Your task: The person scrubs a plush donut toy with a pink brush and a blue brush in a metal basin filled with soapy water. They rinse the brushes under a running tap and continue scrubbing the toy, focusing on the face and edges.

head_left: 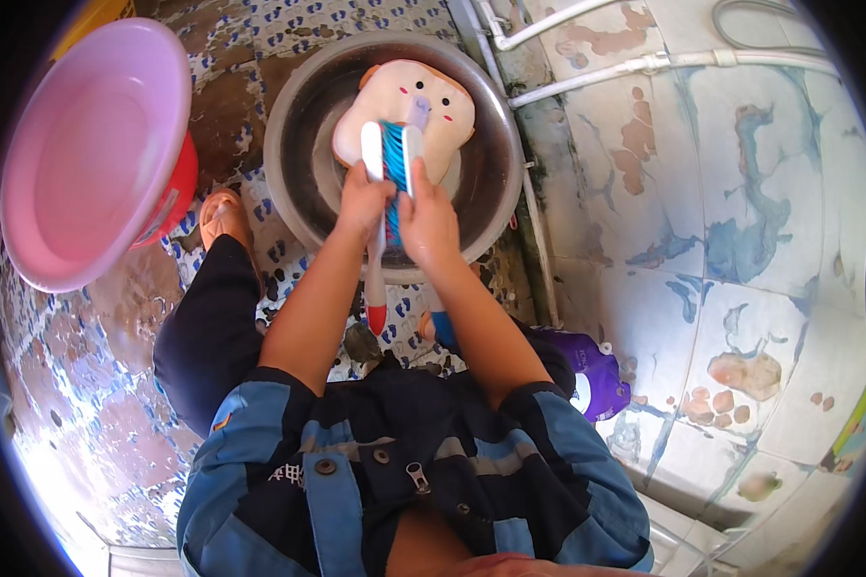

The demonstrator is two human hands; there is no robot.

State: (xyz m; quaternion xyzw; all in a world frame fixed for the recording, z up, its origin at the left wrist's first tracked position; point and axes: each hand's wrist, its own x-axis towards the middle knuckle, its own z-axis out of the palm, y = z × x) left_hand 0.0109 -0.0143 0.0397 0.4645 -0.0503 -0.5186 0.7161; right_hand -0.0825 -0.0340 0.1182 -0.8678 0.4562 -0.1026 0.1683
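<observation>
My left hand (364, 200) is closed around a white scrub brush (371, 144) whose long handle ends in a red tip. My right hand (429, 219) grips a second white brush (413, 149). Their bristles (393, 159), mostly blue with some pink, face each other and seem to touch. Both brushes are held above a wide metal basin (293, 183). Inside it lies a cream, bread-slice-shaped plush toy (443, 106) with a brown edge, black eyes and pink cheeks. The brushes and my hands hide its lower part.
On the left, a tilted pink basin (87, 154) rests against a red bucket (178, 192). White pipes (625, 67) run along the tiled wall (664, 192) at the right. A purple bag (592, 375) lies beside my right leg. The patterned floor (125, 356) looks wet.
</observation>
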